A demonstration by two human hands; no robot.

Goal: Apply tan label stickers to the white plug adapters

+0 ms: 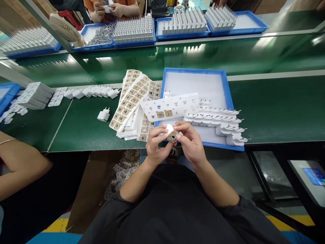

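Note:
Between my two hands is a white plug charger (169, 129), its tan port face turned up toward me. My left hand (157, 144) is closed on its left side, thumb below and fingers at the top. My right hand (190, 142) pinches the other side, with the thumb against the tan face. Just beyond lies a mostly peeled sticker sheet (170, 106) with two tan labels left near its lower edge. It rests across the blue-rimmed tray (225, 88), where rows of white chargers (213, 118) lie at the right. Left of it is a pile of label sheets (130, 101).
A lone charger (103, 115) and a row of chargers (91, 91) lie on the green bench to the left, near stacked white parts (35, 96). Across the belt stand trays of upright pieces (134, 30). A co-worker's arm (22, 166) is at left; another person's hands (108, 10) work opposite.

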